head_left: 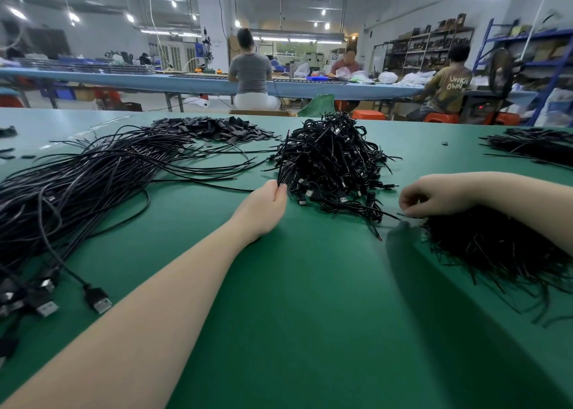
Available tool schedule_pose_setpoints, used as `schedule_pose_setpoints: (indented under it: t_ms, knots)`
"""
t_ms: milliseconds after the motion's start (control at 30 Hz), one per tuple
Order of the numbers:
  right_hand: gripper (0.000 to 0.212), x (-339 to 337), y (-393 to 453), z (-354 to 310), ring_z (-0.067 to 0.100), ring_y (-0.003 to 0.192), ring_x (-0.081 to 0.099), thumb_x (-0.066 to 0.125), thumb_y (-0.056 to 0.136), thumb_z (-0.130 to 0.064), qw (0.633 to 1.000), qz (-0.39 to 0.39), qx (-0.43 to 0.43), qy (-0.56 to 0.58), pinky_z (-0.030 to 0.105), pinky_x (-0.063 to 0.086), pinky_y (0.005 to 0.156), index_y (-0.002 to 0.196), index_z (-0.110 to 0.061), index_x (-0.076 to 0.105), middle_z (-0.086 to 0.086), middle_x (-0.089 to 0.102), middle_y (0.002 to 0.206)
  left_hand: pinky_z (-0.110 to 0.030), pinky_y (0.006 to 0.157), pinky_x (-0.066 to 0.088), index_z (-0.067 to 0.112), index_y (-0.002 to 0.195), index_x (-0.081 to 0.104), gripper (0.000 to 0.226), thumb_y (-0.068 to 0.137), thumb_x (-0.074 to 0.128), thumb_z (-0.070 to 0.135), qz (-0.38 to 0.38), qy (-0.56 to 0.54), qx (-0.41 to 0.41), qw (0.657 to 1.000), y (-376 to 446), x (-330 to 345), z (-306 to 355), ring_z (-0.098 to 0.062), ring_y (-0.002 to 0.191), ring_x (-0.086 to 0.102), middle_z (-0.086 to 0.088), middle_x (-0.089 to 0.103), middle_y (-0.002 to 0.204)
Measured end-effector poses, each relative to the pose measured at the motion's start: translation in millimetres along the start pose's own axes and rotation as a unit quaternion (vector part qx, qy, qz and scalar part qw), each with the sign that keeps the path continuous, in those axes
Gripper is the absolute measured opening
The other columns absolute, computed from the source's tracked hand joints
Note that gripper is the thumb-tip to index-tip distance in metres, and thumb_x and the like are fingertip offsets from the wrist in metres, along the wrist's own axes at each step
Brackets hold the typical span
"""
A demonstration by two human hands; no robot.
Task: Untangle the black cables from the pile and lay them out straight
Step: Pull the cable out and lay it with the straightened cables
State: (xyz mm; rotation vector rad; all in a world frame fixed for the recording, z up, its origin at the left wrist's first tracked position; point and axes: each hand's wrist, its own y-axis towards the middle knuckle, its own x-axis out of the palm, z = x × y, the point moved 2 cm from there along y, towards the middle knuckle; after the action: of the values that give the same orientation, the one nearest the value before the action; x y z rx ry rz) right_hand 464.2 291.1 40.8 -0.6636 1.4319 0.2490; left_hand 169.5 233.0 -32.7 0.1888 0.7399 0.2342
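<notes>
Pinching one cable (283, 160) in the left hand (266, 205), it is best drawn slowly toward nine o'clock from the pile (331, 160), while the right hand (434, 195), curled onto a cable end (403, 216) at three o'clock, steadies

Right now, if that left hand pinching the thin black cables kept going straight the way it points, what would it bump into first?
Most likely the tangled heap of short black USB cables. The left hand points up and away across the green table mat, its fingertips almost at the heap's near left edge. Depth is hard to judge from one view.
</notes>
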Motion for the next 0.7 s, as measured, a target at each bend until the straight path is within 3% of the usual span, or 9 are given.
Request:
schedule_pose_setpoints:
  t_ms: [100, 167, 300, 433, 567, 700]
  knots:
    - [0.012, -5.9, -6.0, -4.7, 0.004, 0.052, 0.044, 0.054, 0.096, -0.027, 0.994, 0.032, 0.0, 0.107, 0.012, 0.038, 0.057, 0.086, -0.021, 0.059, -0.014, 0.071, 0.089, -0.038, 0.068, 0.039, 0.014, 0.079, 0.04, 0.036, 0.101, 0.028, 0.041, 0.0, -0.003, -0.002, 1.0, -0.9, -0.6, 0.6, -0.022, 0.068, 0.045, -0.007, 0.053, 0.079]
    - [0.012, -6.6, -6.5, -12.3, 0.013, 0.057, 0.041, 0.053, 0.097, -0.026, 0.981, 0.076, -0.002, 0.181, 0.023, 0.04, 0.06, 0.091, -0.017, 0.06, -0.013, 0.073, 0.093, -0.037, 0.068, 0.038, 0.014, 0.079, 0.04, 0.036, 0.101, 0.028, 0.04, -0.003, -0.006, -0.004, 1.0, -1.2, -1.0, 1.6, -0.022, 0.068, 0.044, -0.006, 0.052, 0.079]
    - [0.004, -8.5, 1.4, -43.8, 0.014, 0.074, 0.064, 0.063, 0.091, -0.014, 0.918, 0.245, -0.039, 0.309, 0.015, 0.048, 0.066, 0.092, -0.019, 0.063, -0.006, 0.072, 0.08, -0.035, 0.064, 0.035, 0.012, 0.081, 0.04, 0.036, 0.102, 0.028, 0.038, -0.02, -0.011, -0.004, 1.0, -2.1, -2.1, 3.2, -0.019, 0.063, 0.04, -0.006, 0.049, 0.077]
    - [0.033, -5.6, 15.3, -86.6, 0.008, 0.057, 0.053, 0.068, 0.087, -0.015, 0.887, 0.295, -0.072, 0.348, 0.017, 0.045, 0.055, 0.119, -0.025, 0.065, -0.011, 0.073, 0.077, -0.035, 0.066, 0.037, 0.008, 0.088, 0.043, 0.037, 0.102, 0.03, 0.04, -0.024, -0.017, -0.011, 1.0, -2.3, -4.4, 3.3, -0.02, 0.067, 0.043, -0.008, 0.053, 0.083]
    - [0.017, 1.4, 32.3, -127.1, 0.002, 0.06, 0.064, 0.068, 0.087, -0.011, 0.874, 0.327, -0.083, 0.349, 0.012, 0.05, 0.062, 0.101, -0.02, 0.073, -0.011, 0.07, 0.078, -0.033, 0.062, 0.036, 0.009, 0.088, 0.042, 0.035, 0.102, 0.032, 0.04, -0.014, -0.013, -0.012, 1.0, -0.9, -4.3, 3.3, -0.021, 0.071, 0.047, -0.007, 0.054, 0.086]
    - [0.008, 6.4, 42.0, -146.6, -0.007, 0.065, 0.06, 0.068, 0.087, -0.012, 0.82, 0.394, -0.072, 0.409, 0.008, 0.047, 0.065, 0.088, -0.019, 0.072, -0.015, 0.067, 0.076, -0.036, 0.07, 0.04, 0.009, 0.091, 0.043, 0.033, 0.101, 0.034, 0.039, -0.006, -0.022, -0.018, 1.0, 1.2, -3.8, 1.1, -0.025, 0.078, 0.051, -0.014, 0.058, 0.099]
